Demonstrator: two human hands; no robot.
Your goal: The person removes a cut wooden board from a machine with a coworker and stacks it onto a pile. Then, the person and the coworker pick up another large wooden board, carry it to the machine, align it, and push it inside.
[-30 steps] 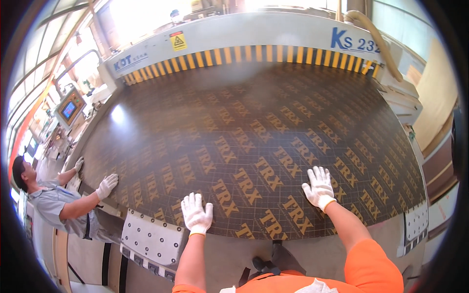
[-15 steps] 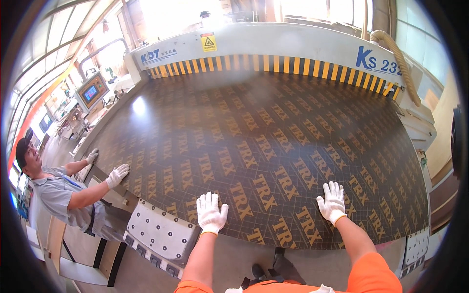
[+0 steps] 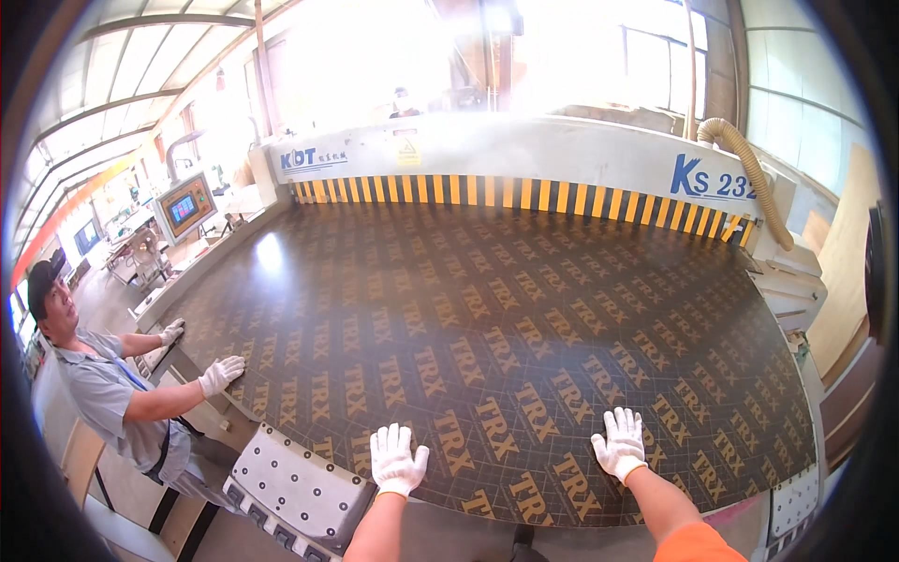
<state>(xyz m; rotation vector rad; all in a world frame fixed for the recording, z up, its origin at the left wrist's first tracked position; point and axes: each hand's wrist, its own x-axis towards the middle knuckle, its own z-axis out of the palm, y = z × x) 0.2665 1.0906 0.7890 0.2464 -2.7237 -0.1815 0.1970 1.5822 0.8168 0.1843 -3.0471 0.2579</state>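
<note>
A large dark brown panel (image 3: 412,328), printed all over with gold lettering, lies flat in front of me. Near its front edge my left hand (image 3: 397,459), in a white knit glove, rests palm down with fingers stretched out. Farther right, my right hand (image 3: 620,444) lies on the same panel in a matching glove, fingers spread. Neither hand holds anything. At the left edge, a co-worker's gloved hand (image 3: 222,376) touches the panel, and the co-worker's other gloved hand (image 3: 171,332) is farther back along that edge.
A grey machine beam (image 3: 524,145) with yellow-and-black stripes spans the far side. A perforated support table (image 3: 298,487) stands at front left, another (image 3: 796,501) at front right. The co-worker (image 3: 122,384) stands left, near a control screen (image 3: 185,208). A ribbed hose (image 3: 763,183) hangs at right.
The view has tilted up, so the machine and panel sit lower in the picture. Both my hands stay flat on the panel. The co-worker's hands remain at the left edge.
</note>
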